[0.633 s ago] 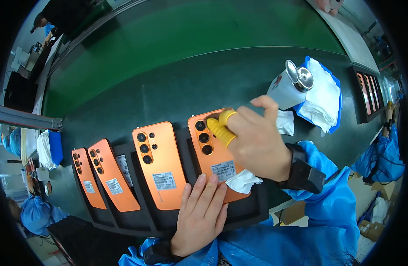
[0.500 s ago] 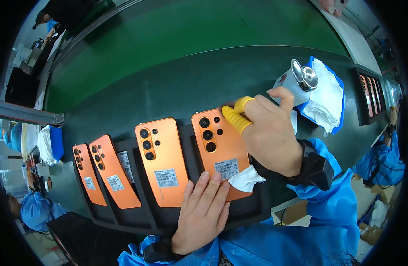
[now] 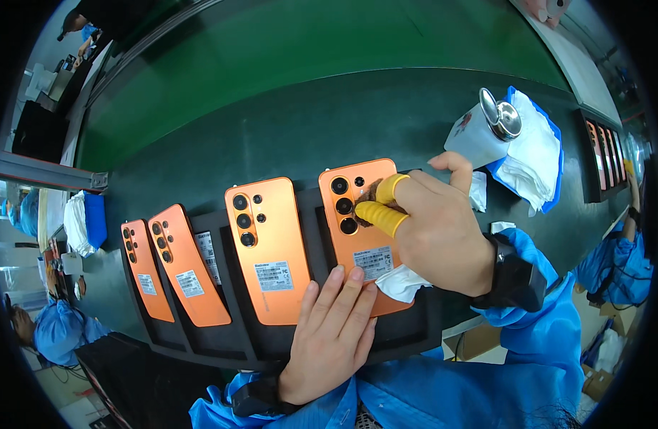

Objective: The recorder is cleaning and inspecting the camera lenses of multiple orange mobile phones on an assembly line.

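An orange phone [image 3: 386, 236] lies back up in the rightmost slot of a black foam tray [image 3: 232, 300], its camera lenses toward the far side. My left hand [image 3: 330, 336] rests flat on its near end, fingers stretched out and slightly apart. With yellow finger cots on two fingers, my right hand [image 3: 443, 236] pinches a small dark brown tuft-like piece [image 3: 370, 199] against the phone beside the lenses. I cannot make out its exact kind. A crumpled white cloth [image 3: 402, 284] lies over the phone's near right part, partly under my right hand.
Several more orange phones [image 3: 270, 236] sit in the tray to the left. At the right stand a white pump bottle [image 3: 479, 136] with a metal top and a blue bin of white wipes [image 3: 532, 154]. Another tray of phones [image 3: 602, 161] lies farther right, near a co-worker [image 3: 615, 250].
My right hand has moved the brown piece from the phone's far edge down to the camera lenses. My left hand stays on the phone.
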`<control>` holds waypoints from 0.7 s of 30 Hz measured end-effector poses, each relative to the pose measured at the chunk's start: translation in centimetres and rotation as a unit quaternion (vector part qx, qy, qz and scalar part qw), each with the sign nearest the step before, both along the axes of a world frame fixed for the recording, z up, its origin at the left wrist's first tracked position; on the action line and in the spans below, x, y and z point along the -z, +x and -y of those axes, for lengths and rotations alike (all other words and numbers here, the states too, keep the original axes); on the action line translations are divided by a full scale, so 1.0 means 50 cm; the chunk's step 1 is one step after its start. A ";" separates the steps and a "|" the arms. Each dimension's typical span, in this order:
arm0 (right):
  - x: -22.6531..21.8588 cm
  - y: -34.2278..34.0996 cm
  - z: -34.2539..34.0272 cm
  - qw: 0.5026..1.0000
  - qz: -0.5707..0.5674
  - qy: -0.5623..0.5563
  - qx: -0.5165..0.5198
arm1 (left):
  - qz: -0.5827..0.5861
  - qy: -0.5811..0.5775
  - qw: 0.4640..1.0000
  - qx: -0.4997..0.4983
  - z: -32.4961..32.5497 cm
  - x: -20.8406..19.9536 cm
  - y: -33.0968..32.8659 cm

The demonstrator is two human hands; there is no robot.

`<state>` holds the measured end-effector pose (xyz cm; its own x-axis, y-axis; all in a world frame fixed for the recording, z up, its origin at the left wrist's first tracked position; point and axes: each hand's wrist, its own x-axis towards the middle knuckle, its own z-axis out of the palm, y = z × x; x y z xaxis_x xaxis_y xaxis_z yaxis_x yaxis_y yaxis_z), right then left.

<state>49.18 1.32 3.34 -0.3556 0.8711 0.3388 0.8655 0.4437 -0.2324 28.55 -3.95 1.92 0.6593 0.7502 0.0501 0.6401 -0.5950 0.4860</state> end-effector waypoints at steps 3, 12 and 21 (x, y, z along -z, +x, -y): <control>-0.004 0.001 -0.001 1.000 -0.017 0.009 -0.002 | 0.001 -0.001 1.000 0.001 0.000 0.000 0.001; -0.013 -0.011 0.004 0.999 0.022 0.030 -0.007 | 0.004 0.001 1.000 0.011 -0.001 -0.006 0.003; 0.007 -0.016 0.000 0.998 -0.032 0.023 -0.045 | -0.006 0.003 1.000 0.003 0.001 -0.001 0.001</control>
